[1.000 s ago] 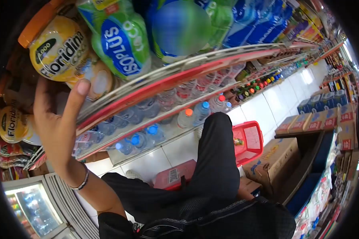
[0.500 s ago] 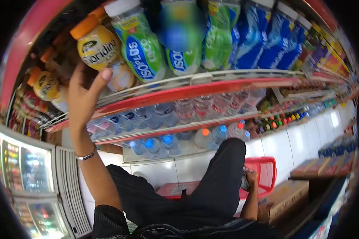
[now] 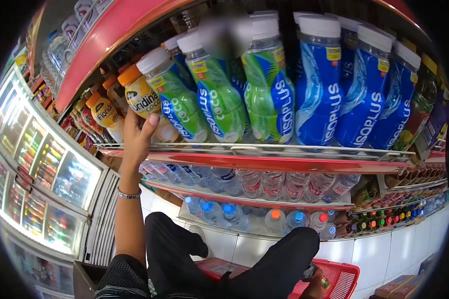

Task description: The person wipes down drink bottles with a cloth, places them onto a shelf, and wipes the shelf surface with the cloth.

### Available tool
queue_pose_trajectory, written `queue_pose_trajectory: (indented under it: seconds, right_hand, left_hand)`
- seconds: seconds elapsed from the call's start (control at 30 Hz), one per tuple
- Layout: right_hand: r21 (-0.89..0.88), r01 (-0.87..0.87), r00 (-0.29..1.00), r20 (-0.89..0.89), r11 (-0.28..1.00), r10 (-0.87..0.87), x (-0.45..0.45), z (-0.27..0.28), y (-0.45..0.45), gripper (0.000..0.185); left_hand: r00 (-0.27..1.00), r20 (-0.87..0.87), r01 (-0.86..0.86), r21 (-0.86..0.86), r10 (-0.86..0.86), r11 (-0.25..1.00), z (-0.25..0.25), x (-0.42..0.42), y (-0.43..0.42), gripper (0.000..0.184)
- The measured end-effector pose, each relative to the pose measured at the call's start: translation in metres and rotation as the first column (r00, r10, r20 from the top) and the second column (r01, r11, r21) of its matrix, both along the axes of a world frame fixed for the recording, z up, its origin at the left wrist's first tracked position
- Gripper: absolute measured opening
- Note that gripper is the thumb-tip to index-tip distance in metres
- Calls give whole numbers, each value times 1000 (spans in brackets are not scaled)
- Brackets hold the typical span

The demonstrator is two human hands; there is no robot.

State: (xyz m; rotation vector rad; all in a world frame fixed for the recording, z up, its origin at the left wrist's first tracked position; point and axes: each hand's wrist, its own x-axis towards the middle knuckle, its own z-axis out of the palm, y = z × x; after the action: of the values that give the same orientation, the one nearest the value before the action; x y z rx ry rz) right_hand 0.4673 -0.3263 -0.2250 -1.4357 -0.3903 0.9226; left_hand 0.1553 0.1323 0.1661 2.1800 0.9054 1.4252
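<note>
My left hand [image 3: 138, 135] reaches up to the shelf and grips the lower part of an orange-capped yellow Floridina bottle [image 3: 140, 95], thumb in front and fingers partly hidden behind it. That bottle stands slightly tilted beside green Isoplus Coco bottles [image 3: 217, 99]. Another Floridina bottle [image 3: 104, 112] is to its left. Low at the right, beside my knee, my right hand [image 3: 313, 286] is closed round a small greyish thing too unclear to name, over the red basket [image 3: 345, 273].
Blue Isoplus bottles [image 3: 318, 94] fill the right of the shelf, behind a wire rail [image 3: 284, 147]. Water bottles [image 3: 272, 185] stand on lower shelves. Lit drink fridges [image 3: 40, 174] are at the left. Cartons [image 3: 396, 288] lie at the lower right.
The view has swung left and up, showing more fridges and shelf. My left hand stays at the same bottle. My right hand has come into sight by the basket.
</note>
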Motion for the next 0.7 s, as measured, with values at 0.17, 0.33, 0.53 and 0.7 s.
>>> queue_pose_trajectory:
  seconds: [0.17, 0.33, 0.53, 0.7]
  right_hand:
    - [-87, 372, 773, -522, 924, -360, 21, -116, -42, 43]
    - [-112, 447, 784, -428, 888, -449, 47, -110, -47, 37]
    - [-335, 819, 574, 502, 466, -647, 24, -37, -21, 63]
    - [169, 620, 230, 895, 766, -383, 8, 36, 15, 48]
  left_hand:
    - [991, 98, 81, 54, -86, 995, -1, 2, -3, 68]
    - [998, -26, -48, 138, 52, 989, 6, 9, -9, 78]
    - [910, 408, -79, 344, -73, 935, -4, -1, -6, 54]
    - [885, 311, 83, 627, -347, 775, -60, -8, -79, 31]
